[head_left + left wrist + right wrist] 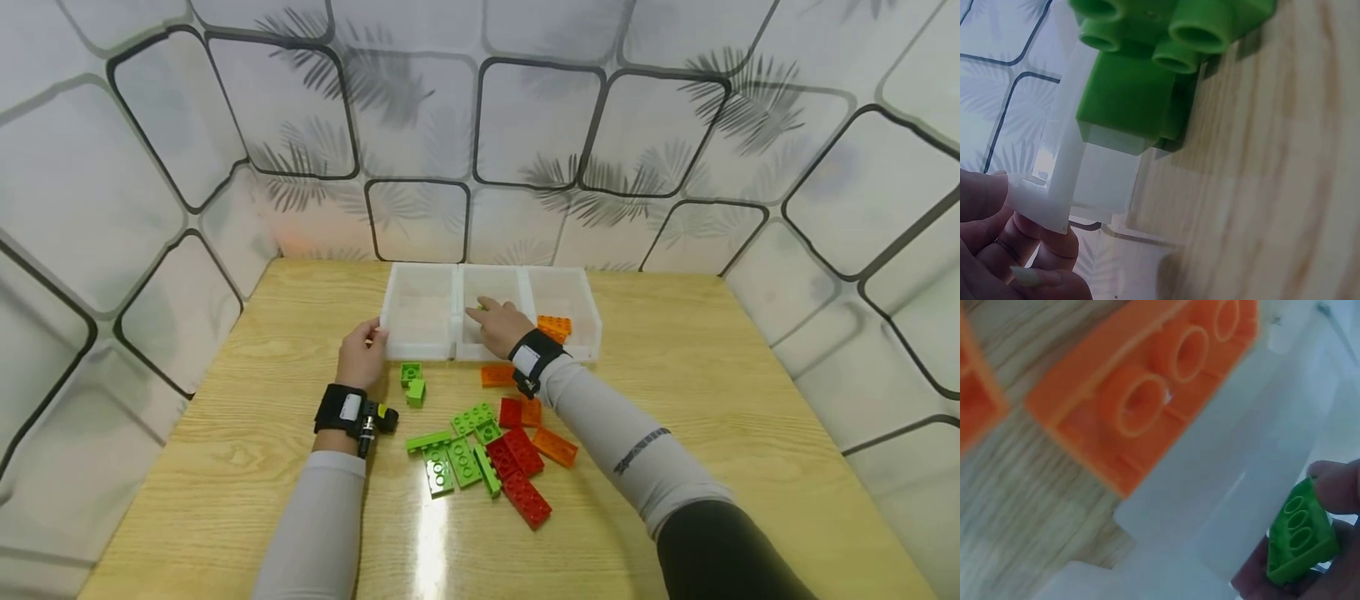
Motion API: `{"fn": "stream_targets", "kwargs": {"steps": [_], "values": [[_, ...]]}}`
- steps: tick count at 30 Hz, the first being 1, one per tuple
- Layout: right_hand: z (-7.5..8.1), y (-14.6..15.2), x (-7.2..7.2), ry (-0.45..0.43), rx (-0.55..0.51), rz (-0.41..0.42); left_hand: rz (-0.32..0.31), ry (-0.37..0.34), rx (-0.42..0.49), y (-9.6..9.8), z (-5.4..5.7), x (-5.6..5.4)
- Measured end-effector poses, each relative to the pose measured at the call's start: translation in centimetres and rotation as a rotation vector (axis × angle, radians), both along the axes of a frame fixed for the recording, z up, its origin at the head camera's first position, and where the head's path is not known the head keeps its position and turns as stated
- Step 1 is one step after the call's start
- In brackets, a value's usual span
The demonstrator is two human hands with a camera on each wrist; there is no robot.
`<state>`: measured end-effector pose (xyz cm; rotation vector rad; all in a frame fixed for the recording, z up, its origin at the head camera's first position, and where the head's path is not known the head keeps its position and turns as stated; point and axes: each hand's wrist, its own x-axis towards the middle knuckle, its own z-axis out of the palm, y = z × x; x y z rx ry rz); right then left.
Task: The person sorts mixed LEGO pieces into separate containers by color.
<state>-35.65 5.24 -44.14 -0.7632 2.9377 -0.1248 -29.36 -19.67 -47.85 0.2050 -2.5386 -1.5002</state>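
Note:
My right hand (501, 323) reaches into the middle compartment of a white three-part box (454, 321). In the right wrist view it pinches a green building brick (1300, 528) between thumb and fingers, the hollow underside with its round tubes showing. The head view shows only a speck of green by the fingers. My left hand (362, 357) grips the box's near left corner; in the left wrist view the thumb and curled fingers hold its white rim (1047, 200). Two small green bricks (415, 392) lie on the table close to this hand.
Orange bricks (553, 327) sit in the right compartment. An orange brick (497, 376) lies just in front of the box. Nearer me are several green bricks (462, 462), red bricks (527, 498) and another orange brick (555, 447) on the wooden table (225, 442). A patterned curtain (420, 125) hangs behind.

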Motion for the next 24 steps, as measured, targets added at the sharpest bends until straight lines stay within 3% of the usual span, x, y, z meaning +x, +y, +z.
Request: {"fn": "stream_targets", "kwargs": {"steps": [7, 12, 16, 20, 24], "values": [[0.1, 0.0, 0.8, 0.035, 0.106, -0.004, -0.005, 0.017, -0.005, 0.4, -0.2, -0.1], [-0.2, 0.3, 0.6, -0.008, 0.034, -0.026, -0.010, 0.016, -0.007, 0.3, -0.2, -0.1], [0.4, 0.4, 0.8, -0.001, -0.044, 0.005, -0.007, 0.007, -0.011, 0.2, -0.1, 0.0], [1.3, 0.0, 1.8, 0.156, -0.169, 0.076, 0.003, 0.001, -0.007, 0.0, 0.0, -0.1], [2.4, -1.8, 3.7, 0.320, -0.244, 0.217, 0.003, -0.008, 0.005, -0.2, 0.0, -0.1]]}}
